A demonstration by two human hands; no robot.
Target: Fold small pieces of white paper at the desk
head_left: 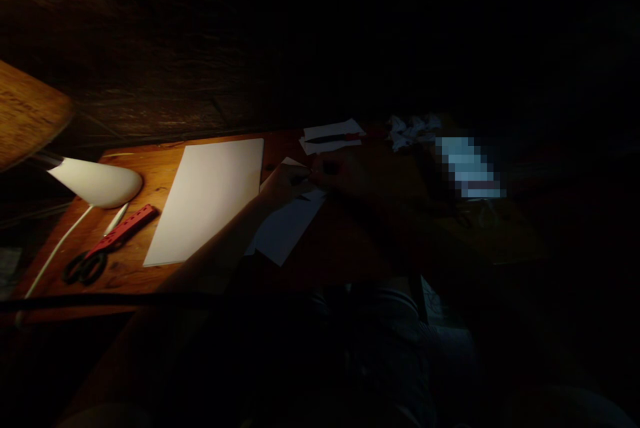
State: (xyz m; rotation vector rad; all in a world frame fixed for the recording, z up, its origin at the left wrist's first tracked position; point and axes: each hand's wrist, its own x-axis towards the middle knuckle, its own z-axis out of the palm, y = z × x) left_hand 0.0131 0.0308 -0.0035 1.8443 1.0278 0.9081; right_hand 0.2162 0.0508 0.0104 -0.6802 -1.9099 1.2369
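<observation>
Over the middle of the wooden table, my left hand (284,183) and my right hand (340,173) meet with fingers pinched together. Between them is a small piece of paper (296,163), its pale corner showing past the left fingers. The light is dim, so how each finger grips it is hard to see. Just below the hands, a cut piece of white paper (290,225) lies slanted on the table. A larger stack of white sheets (215,198) lies left of my left hand, partly behind my forearm.
Scissors (113,241) with black handles and a red blade part lie at left beside a white pen (116,219) and a lamp base (103,183). Paper strips (333,129) with a dark slim tool lie behind, crumpled paper (414,129) and a blurred bright rectangle (467,165) to the right.
</observation>
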